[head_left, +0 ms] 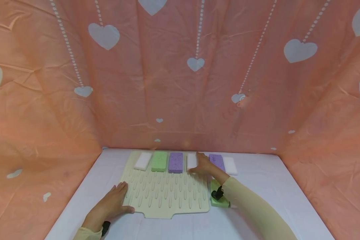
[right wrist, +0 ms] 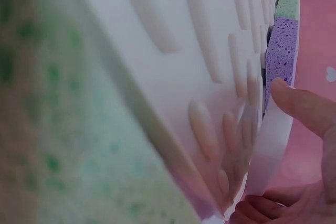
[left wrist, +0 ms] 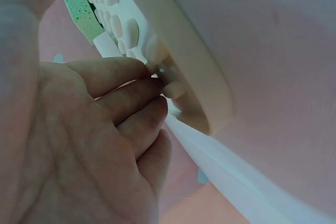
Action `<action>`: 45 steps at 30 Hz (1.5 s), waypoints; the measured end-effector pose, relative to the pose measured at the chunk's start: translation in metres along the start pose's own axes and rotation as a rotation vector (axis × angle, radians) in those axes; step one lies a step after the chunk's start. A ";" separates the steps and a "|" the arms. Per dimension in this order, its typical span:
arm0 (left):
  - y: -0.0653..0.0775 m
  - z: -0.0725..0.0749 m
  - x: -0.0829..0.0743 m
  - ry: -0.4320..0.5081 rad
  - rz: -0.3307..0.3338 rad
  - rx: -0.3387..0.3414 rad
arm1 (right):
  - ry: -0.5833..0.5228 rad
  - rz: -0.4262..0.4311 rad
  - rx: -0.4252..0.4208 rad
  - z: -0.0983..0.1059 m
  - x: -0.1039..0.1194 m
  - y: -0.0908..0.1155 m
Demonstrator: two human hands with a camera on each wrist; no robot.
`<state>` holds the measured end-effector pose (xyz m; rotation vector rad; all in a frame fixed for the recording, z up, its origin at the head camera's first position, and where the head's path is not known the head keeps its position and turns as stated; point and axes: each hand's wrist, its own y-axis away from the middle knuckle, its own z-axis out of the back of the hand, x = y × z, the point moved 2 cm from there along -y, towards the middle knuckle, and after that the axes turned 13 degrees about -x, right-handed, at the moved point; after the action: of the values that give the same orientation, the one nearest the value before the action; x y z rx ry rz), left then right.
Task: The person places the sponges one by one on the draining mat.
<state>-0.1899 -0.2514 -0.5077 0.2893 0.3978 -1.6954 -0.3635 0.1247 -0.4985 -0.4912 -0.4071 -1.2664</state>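
Observation:
My right hand (head_left: 204,165) grips a white sponge (head_left: 191,160) by its two ends at the far right of a row on the cream ridged board (head_left: 158,214). In the right wrist view the thumb lies at one end of this white sponge (right wrist: 274,129) and the fingers curl at the other. To its left in the row are a purple sponge (head_left: 175,162), a green sponge (head_left: 159,161) and a slanted white sponge (head_left: 143,161). My left hand (head_left: 111,201) rests at the board's left edge, fingers extended and fingertips at its rim (left wrist: 202,77).
Right of the board lie another purple sponge (head_left: 217,161) and another white sponge (head_left: 230,166) on the white table (head_left: 276,196). A second green sponge (head_left: 220,202) lies under the right wrist, partly covered. Peach cloth with hearts (head_left: 174,100) hangs around the table.

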 end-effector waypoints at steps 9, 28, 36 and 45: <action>0.000 0.001 0.000 0.006 0.002 -0.001 | 0.003 0.006 0.010 -0.001 0.001 0.001; 0.002 0.001 -0.001 0.012 -0.010 -0.002 | -0.092 -0.023 -0.033 0.011 0.000 0.012; 0.002 0.000 0.000 0.012 -0.014 -0.006 | -0.251 -0.061 -0.040 0.032 -0.011 0.040; 0.004 0.000 0.000 0.007 -0.023 -0.020 | -0.250 -0.018 -0.061 0.049 -0.017 0.070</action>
<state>-0.1863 -0.2514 -0.5082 0.2772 0.4245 -1.7120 -0.3010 0.1814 -0.4763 -0.7027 -0.5851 -1.2410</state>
